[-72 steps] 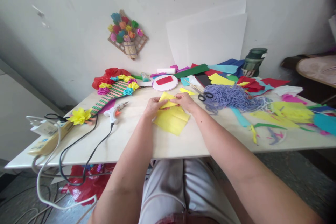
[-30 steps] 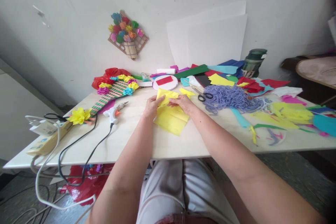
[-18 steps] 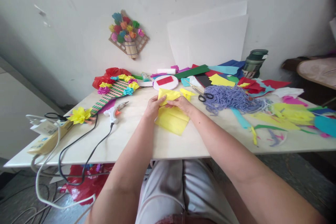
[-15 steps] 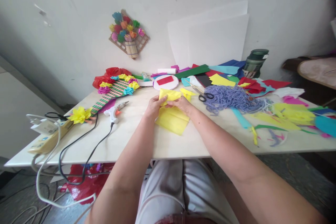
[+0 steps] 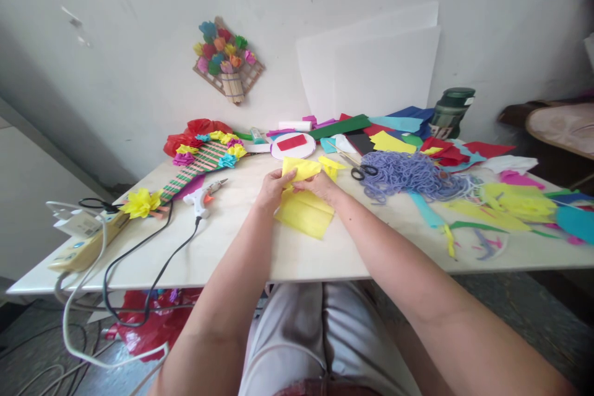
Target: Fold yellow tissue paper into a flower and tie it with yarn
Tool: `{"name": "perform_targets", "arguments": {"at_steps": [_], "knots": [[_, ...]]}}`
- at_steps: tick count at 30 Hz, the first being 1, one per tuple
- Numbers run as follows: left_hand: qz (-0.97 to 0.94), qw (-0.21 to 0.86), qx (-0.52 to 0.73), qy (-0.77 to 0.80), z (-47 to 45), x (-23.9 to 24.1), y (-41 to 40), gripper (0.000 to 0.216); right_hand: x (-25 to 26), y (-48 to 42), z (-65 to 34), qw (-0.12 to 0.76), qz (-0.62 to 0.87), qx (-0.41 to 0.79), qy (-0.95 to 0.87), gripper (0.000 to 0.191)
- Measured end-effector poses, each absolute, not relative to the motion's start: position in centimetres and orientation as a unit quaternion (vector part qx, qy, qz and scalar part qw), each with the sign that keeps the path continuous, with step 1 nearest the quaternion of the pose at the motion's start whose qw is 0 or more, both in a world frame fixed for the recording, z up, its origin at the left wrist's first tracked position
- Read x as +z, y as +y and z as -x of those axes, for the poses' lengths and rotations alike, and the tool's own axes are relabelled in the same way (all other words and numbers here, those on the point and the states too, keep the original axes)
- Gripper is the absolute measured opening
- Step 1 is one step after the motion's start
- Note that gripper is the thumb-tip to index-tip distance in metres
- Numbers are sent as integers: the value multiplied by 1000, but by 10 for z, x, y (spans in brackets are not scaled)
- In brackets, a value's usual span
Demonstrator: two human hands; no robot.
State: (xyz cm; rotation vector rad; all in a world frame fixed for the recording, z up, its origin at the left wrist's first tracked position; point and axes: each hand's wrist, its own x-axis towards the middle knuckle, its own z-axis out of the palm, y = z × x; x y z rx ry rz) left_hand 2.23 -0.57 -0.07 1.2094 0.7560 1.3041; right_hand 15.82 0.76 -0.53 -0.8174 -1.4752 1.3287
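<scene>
Left hand (image 5: 273, 189) and right hand (image 5: 325, 187) pinch a thin yellow paper sheet (image 5: 301, 167) (weak-looking); hard tugs could rip it.

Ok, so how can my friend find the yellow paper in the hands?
Find the pale table, then the left hand and right hand close together near its middle. The yellow paper is between them. Unlike the yellow sheet lying nearer the person, it is pinched by both hands.
</scene>
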Motion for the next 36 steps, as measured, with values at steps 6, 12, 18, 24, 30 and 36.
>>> {"name": "perform_targets", "arguments": {"at_steps": [6, 12, 18, 24, 30, 36], "knots": [[-508, 571, 565, 311, -20, -2, -3, 31, -4, 9, -161, 480, 333, 526, -618, 26], [-473, 570, 591, 319, -16, 0, -2, 34, -1, 13, -170, 506, 343, 482, -628, 31], [-476, 570, 582, 331, -13, 0, -3, 35, -1, 13, -173, 500, 335, 488, -632, 33], [-479, 587, 558, 338, -10, -2, -1, 41, 3, 12, -175, 515, 351, 485, -614, 31], [-487, 583, 549, 348, -8, -3, -1, 45, 7, 10, -178, 507, 333, 529, -594, 28], [-517, 599, 496, 359, -6, -4, -1, 45, 11, 8, -183, 477, 327, 564, -590, 31]]}}
